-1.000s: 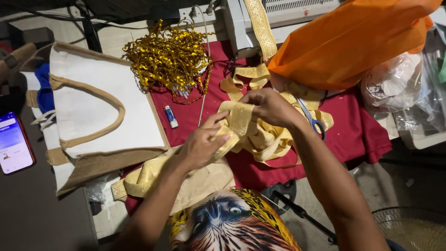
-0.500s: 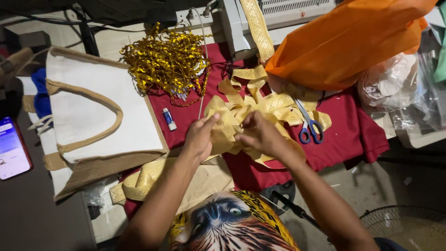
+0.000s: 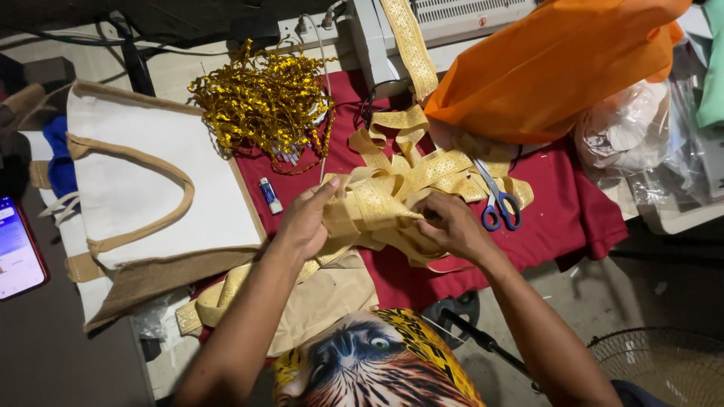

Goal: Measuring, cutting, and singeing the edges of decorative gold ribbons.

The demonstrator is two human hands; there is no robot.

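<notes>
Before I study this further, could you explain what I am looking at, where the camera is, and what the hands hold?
There is no machine here. A person wears a camera on the head, so the one picture looks down at that person's own two bare hands. The left hand and the right hand both grip a bundle of gold ribbon above a red cloth. On that cloth lie blue-handled scissors, a small lighter and a heap of shiny gold tinsel. To the left lies a white tote bag and, at the edge, a lit phone. Orange fabric lies at the top right.

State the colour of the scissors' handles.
Blue, on the scissors; head view.
</notes>
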